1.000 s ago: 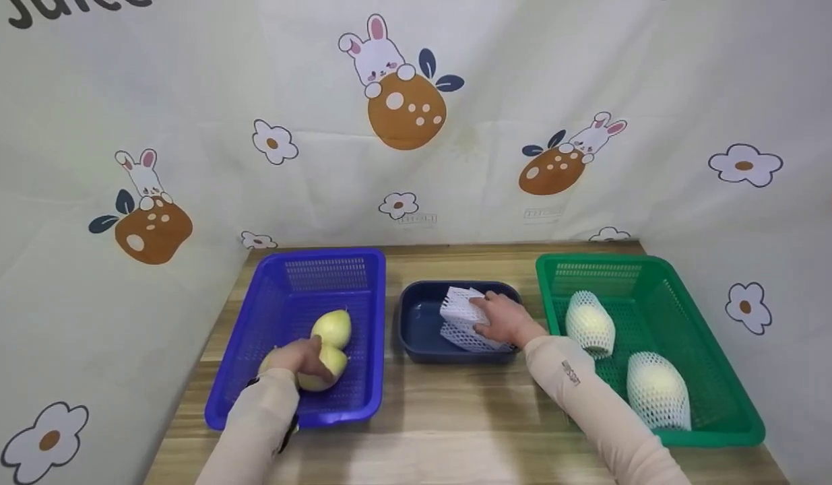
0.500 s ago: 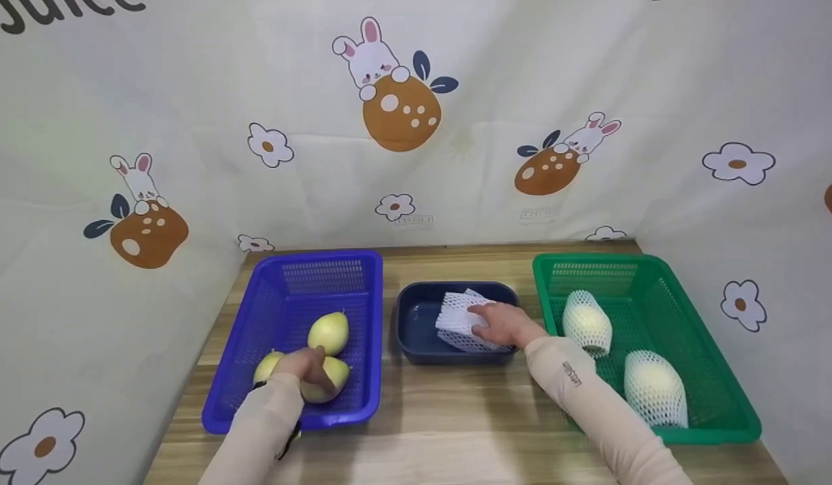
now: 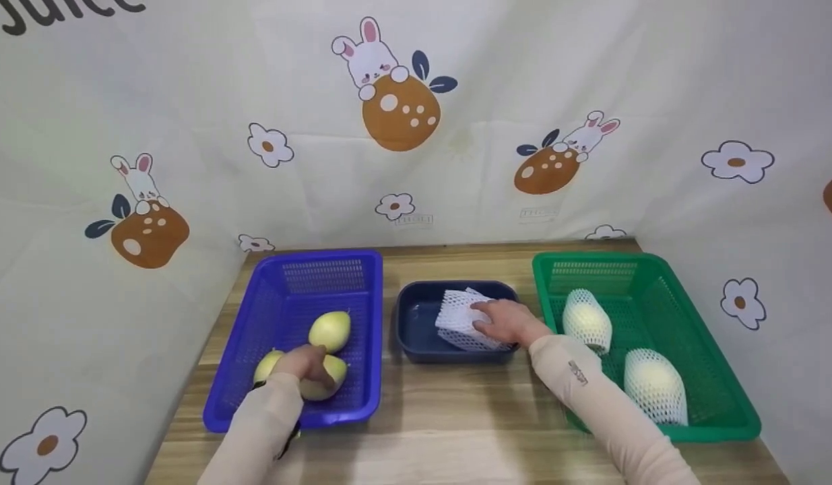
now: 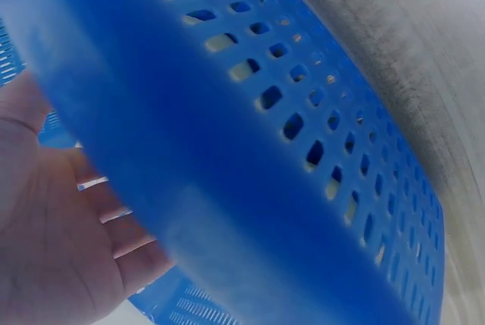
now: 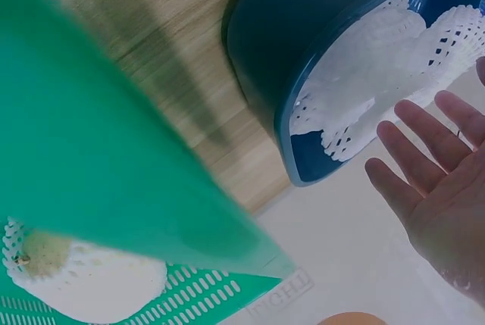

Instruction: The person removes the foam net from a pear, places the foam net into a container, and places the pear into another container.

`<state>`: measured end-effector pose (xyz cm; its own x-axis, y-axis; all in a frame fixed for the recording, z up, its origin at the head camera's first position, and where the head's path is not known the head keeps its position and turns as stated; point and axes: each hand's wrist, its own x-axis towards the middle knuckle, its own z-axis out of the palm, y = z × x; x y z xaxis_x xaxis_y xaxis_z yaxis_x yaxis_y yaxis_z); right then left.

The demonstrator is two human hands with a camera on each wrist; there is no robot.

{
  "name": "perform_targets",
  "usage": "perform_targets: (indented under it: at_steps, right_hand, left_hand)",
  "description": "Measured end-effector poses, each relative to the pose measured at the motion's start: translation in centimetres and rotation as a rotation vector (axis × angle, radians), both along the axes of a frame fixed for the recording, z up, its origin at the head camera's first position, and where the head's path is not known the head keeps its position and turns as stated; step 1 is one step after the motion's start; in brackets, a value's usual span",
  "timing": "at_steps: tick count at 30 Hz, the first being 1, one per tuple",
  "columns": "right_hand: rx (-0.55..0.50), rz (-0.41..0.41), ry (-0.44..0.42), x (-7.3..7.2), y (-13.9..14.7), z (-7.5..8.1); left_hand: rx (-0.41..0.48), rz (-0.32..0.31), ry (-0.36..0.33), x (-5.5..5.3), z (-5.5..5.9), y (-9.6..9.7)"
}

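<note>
In the head view my left hand (image 3: 306, 367) reaches into the blue basket (image 3: 210, 404), its thumb and fingers round a pale yellow pear (image 3: 335, 372). Another pear (image 3: 330, 331) lies just beyond, and a third pear (image 3: 267, 366) is partly hidden by the hand. The basket rim hides my left fingertips in the left wrist view. My right hand (image 3: 506, 322) is over the right side of a dark blue bowl, its fingers at white foam fruit nets (image 3: 459, 316). In the right wrist view, the fingers of my right hand (image 5: 439, 166) are straight and spread beside the nets.
On the right stands a green basket (image 3: 715, 364) with two net-covered pears, one farther back (image 3: 586, 323) and one nearer (image 3: 655, 387). Between the baskets sits the dark blue bowl (image 3: 416, 320) on a wooden table (image 3: 429, 417). A printed cloth (image 3: 483, 182) hangs behind.
My left hand and the pear in it have shifted slightly toward me, showing more of the third pear. Under my right hand the upper foam net has settled lower onto the others.
</note>
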<state>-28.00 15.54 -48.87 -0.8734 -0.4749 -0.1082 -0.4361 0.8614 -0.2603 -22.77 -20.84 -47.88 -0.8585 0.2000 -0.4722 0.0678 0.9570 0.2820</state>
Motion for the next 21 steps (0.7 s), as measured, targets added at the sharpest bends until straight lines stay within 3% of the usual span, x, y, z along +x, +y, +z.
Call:
perform_targets:
  at_steps: [9,17,21]
  right_hand:
    - [-0.035,0.026,0.040,0.2,0.8,0.3]
    - [-0.115,0.041,0.165,0.2,1.6,0.5]
    - [-0.177,0.004,0.274,0.3,2.2,0.9]
  left_hand:
    - [0.045,-0.001,0.081,-0.5,0.4,0.3]
    - [0.016,-0.025,0.120,-1.1,1.1,0.7]
    - [0.006,-0.021,0.216,-1.4,1.3,0.9]
